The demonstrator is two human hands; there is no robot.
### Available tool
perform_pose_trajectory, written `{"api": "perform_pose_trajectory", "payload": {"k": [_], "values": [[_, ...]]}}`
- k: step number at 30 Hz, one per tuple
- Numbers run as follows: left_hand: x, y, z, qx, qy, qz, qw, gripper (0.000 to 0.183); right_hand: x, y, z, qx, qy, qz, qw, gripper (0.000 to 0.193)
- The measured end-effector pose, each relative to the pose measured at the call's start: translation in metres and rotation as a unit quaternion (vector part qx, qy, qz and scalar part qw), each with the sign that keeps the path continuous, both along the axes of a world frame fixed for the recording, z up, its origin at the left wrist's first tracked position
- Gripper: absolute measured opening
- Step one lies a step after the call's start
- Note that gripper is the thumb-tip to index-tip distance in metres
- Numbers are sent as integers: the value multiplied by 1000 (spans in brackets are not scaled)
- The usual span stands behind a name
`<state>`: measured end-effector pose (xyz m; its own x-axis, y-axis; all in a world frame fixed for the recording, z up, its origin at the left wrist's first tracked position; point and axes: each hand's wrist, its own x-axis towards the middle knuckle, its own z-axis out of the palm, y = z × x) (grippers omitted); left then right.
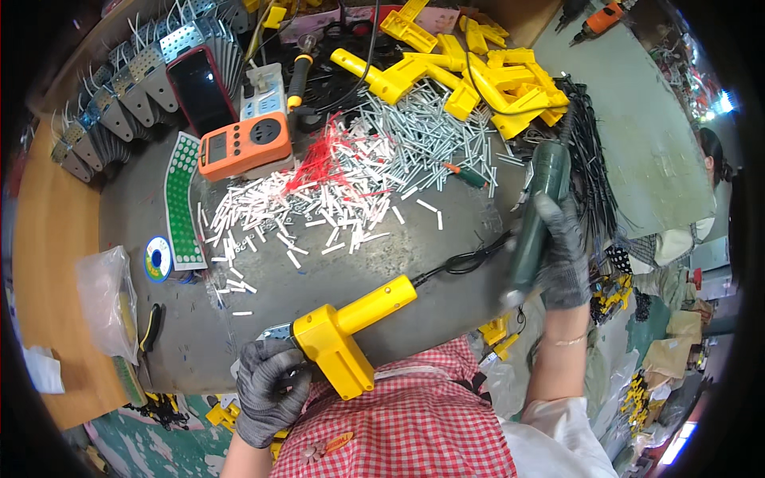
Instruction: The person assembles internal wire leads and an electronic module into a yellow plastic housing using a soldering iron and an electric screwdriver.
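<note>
My left hand, in a grey glove, is closed on the end of a yellow plastic tool housing at the table's near edge. A metal plate sticks out between the glove and the housing. From the housing's handle a black cord runs right across the table in a loop. My right hand, gloved too, is wrapped round a dark green cylindrical power screwdriver, held upright-slanted over the table's right side. Its lower tip is blurred and stands apart from the housing.
White sleeves, red pieces and long screws lie heaped mid-table. Behind are yellow housings. At left are an orange meter, phone, metal brackets, green-dot sticker sheet; black cords lie right.
</note>
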<state>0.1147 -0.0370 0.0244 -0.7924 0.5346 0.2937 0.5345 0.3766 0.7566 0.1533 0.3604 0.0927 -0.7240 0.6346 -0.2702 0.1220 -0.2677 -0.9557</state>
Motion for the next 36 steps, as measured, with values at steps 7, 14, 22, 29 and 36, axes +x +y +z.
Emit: {"api": "perform_pose_trajectory", "payload": {"k": [7,14,22,29,36], "values": [[-3,41,34,-218,270,-194,918,29,6,75,-61,617,-141,-61,771,38],[-35,-1,99,-128,151,-235,952,23,-6,35,-48,786,-93,148,593,16],[-71,-98,59,-114,-12,49,992,42,-185,-146,-18,633,197,274,697,26],[-96,-116,53,-278,170,136,936,37,-250,-187,-7,646,-16,290,706,22],[-163,-64,49,-299,140,207,921,64,-257,-190,-31,625,28,210,751,21]]}}
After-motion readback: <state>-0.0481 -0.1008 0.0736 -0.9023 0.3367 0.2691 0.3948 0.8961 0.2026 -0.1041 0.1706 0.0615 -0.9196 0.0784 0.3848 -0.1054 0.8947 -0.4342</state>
